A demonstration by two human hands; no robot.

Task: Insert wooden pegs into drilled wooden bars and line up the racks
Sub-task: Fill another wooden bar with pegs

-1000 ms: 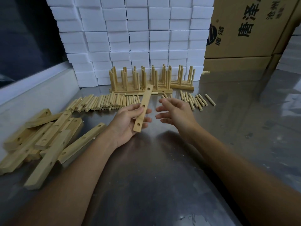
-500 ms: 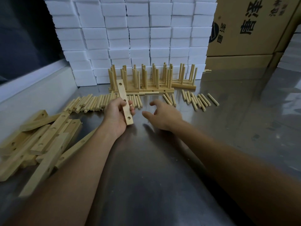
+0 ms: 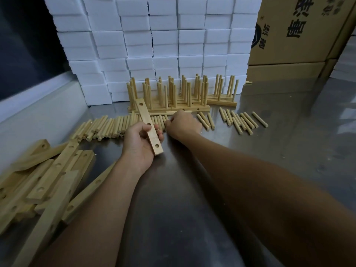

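Note:
My left hand (image 3: 139, 144) grips a drilled wooden bar (image 3: 147, 122) with three holes, held tilted, its far end pointing toward the racks. My right hand (image 3: 183, 125) is curled, knuckles up, over the right end of a long row of loose pegs (image 3: 107, 127); what its fingers hold is hidden. More loose pegs (image 3: 237, 120) lie to the right. Finished racks (image 3: 173, 97) with upright pegs stand behind, against the foam blocks.
A pile of drilled bars (image 3: 48, 176) lies at the left on the steel table (image 3: 269, 160). Stacked white foam blocks (image 3: 163, 45) form the back wall. Cardboard boxes (image 3: 300, 35) stand at the back right. A raised ledge (image 3: 38, 112) runs along the left.
My left hand turned the bar so it leans left and lowered it toward the table. My right hand moved forward onto the row of pegs and its fingers curled.

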